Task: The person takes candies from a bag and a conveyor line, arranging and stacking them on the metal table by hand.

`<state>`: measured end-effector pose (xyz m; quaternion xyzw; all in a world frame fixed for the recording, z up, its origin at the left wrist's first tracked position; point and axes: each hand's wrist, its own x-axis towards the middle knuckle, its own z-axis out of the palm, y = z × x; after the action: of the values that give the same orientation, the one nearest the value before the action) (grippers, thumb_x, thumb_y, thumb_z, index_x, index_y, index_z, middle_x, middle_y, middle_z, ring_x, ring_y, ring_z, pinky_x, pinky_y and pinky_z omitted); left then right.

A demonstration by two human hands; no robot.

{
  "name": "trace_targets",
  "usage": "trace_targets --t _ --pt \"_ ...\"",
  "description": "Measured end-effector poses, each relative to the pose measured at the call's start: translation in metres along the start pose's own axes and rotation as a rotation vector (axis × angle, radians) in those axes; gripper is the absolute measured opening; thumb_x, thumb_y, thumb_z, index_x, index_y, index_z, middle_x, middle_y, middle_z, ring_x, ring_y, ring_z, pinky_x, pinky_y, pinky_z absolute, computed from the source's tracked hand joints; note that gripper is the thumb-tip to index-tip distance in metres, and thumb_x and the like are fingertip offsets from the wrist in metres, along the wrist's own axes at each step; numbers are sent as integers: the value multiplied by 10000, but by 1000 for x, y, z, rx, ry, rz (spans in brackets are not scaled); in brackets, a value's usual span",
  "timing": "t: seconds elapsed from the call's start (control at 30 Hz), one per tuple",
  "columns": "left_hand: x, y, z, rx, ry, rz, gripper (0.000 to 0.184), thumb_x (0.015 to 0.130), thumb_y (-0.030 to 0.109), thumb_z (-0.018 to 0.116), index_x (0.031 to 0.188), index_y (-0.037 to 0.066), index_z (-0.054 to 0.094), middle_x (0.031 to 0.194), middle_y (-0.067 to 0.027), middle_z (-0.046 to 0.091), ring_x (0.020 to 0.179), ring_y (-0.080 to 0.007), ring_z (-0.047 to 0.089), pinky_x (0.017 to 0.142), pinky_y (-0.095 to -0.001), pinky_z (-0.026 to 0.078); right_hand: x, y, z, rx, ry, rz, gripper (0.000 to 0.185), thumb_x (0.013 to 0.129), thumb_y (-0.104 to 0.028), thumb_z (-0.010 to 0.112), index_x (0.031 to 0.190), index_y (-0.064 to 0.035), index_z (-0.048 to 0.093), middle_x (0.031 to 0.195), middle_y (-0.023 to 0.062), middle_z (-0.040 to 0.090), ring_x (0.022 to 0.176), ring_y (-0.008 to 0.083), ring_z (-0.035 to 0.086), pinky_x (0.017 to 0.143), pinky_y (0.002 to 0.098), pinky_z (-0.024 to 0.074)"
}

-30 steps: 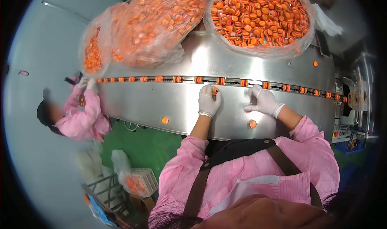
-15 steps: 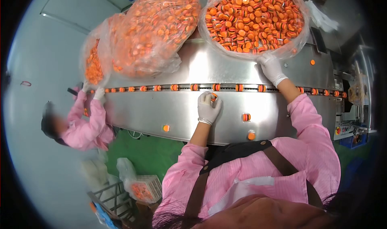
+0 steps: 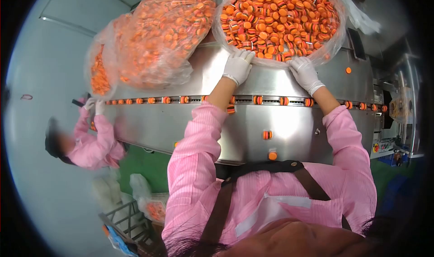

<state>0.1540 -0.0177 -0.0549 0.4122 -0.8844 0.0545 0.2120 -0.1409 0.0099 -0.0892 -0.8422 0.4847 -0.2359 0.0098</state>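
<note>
Both my hands wear white gloves and are at the near rim of a large clear plastic bag [image 3: 334, 47] filled with orange layered pieces [image 3: 280, 22]. My left hand [image 3: 238, 67] has its fingers closed on the bag's front left edge. At the front edge, right of it, my right hand [image 3: 304, 73] grips the plastic too. Below my hands a narrow conveyor [image 3: 271, 101] carries a spaced row of orange pieces. One loose piece [image 3: 231, 108] lies by my left forearm, close to the conveyor. Two more, a striped one [image 3: 267, 135] and an orange one [image 3: 272, 155], lie nearer my body.
More filled plastic bags [image 3: 167, 35] stand at the back left. A co-worker [image 3: 86, 139] in pink is at the conveyor's far left end. One piece [image 3: 348, 70] lies at the back right, near machinery [image 3: 402, 108]. A crate [image 3: 158, 207] is on the floor.
My left hand has left the piece by the conveyor and moved up to the bag's rim. My right hand went from the near tabletop to the rim earlier and remains there.
</note>
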Motion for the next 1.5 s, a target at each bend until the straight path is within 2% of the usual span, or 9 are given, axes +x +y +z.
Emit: trace_targets --t 0.1,0.13,0.27,0.33,0.53,0.97,1.13,1.27,1.5 --pt "11 -11 13 131 -204 14 272 847 181 579 1109 120 621 1037 -56 627 1008 -282 580 899 -416 447 -2 2 -3 59 11 -50 158 841 -152 607 982 -86 626 922 111 628 927 297 593 865 417 443" --pt "13 -11 16 172 -199 24 175 856 178 545 997 134 638 964 -43 614 964 -262 584 887 -411 449 -3 2 -4 111 38 -61 141 833 -147 605 960 -88 627 913 110 628 918 296 597 849 414 450" --pt "11 -11 16 111 -166 109 139 826 158 541 909 123 647 922 -51 598 963 -243 581 908 -386 442 -13 1 -2 40 -42 -46 119 821 -133 596 928 -99 637 877 99 626 893 295 604 830 421 456" --pt "8 -8 18 107 -94 208 115 798 157 555 860 126 647 912 -41 602 924 -248 588 841 -379 470 -18 -1 -3 57 -12 -66 109 817 -124 594 911 -107 644 838 85 619 866 294 605 809 427 459" --pt "-8 3 22 90 -237 191 132 807 160 556 883 129 658 895 -41 607 909 -237 592 841 -378 474 -32 -5 -7 76 8 -69 100 802 -106 602 886 -104 656 818 70 616 841 279 598 800 413 462" --pt "-35 45 17 -9 -157 118 108 779 147 589 865 137 655 816 -41 626 801 -238 611 737 -384 487 -56 3 -22 131 -5 -92 85 774 -87 621 849 -94 661 826 68 606 851 277 593 798 401 460" --pt "-38 29 14 -144 -198 165 215 819 138 575 1010 133 674 895 -91 652 842 -287 624 745 -403 512 -57 1 -25 109 -19 -121 121 799 -99 624 909 -78 670 883 92 604 896 288 585 832 410 458" --pt "-46 5 -2 -163 -434 44 313 951 125 483 1235 107 615 1182 -128 645 1095 -315 606 942 -381 496 -60 -7 -25 110 -84 -96 171 826 -107 615 985 -59 658 968 121 604 949 308 580 883 420 455" --pt "-51 2 -7 -88 -472 75 395 950 124 458 1335 80 538 1339 -145 555 1220 -319 532 1057 -379 415 -40 -24 -29 95 -82 -26 322 877 -172 583 1172 -47 618 1161 135 599 1072 313 551 941 412 449"
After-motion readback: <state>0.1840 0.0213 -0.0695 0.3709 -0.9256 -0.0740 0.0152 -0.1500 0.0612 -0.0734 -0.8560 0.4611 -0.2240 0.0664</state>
